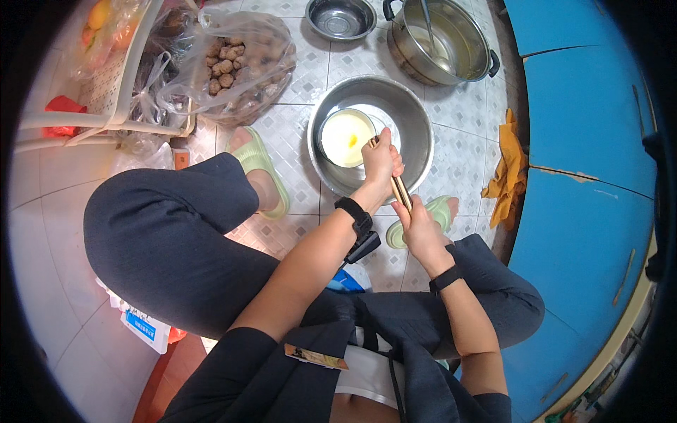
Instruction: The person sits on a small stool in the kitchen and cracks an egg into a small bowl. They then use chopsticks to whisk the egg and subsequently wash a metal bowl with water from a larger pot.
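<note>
My left hand (382, 157) is closed around the upper part of a bundle of chopsticks (400, 191), over the large steel basin (423, 132). Nearer my body, my right hand (423, 230) grips the bundle's other end. Inside the basin, towards its left side, stands a round bowl of pale yellow liquid (338, 135) with a deeper yellow patch. The chopstick tips just reach past my left hand beside the bowl's right rim; whether they touch the liquid I cannot tell.
A steel pot (410, 63) with a ladle (428, 29) and a small steel bowl (341, 20) stand beyond the basin. Brown balls fill a plastic bag (264, 58) near a white rack (124, 69). An orange cloth (508, 169) hangs by the blue surface (582, 121) at right.
</note>
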`<state>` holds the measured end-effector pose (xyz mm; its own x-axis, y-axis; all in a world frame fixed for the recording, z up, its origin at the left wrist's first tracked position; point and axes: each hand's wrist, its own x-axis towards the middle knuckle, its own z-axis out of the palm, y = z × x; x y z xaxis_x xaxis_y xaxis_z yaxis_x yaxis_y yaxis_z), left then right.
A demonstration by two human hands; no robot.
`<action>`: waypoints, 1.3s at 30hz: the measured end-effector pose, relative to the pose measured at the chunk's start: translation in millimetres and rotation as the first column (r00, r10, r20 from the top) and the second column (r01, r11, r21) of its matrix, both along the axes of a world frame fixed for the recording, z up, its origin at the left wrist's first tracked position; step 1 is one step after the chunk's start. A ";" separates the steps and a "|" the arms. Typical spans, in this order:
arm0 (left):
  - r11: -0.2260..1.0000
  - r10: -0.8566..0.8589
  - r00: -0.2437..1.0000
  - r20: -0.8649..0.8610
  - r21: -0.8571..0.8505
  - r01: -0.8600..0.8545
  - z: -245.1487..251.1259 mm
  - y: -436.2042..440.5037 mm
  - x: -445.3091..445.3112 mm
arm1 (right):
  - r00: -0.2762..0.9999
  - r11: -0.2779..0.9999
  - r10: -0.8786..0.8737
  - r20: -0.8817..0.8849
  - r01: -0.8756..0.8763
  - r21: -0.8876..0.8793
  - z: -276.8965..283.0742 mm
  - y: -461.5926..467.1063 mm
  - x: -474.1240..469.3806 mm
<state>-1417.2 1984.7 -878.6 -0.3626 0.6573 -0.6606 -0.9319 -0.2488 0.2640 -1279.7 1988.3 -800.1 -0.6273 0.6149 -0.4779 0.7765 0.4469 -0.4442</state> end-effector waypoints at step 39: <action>0.871 -0.314 0.925 0.215 0.452 0.191 12.8 -5.0 -32.6 | 0.873 0.488 -0.487 -0.030 0.243 -0.838 4.6 7.7 -15.8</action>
<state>-1449.8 1979.6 -865.9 0.0074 0.9357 -0.3528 -0.9962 -0.0238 -0.0838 -1295.5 1995.9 -795.5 -0.6001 0.2594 -0.7567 0.5983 -0.4823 -0.6398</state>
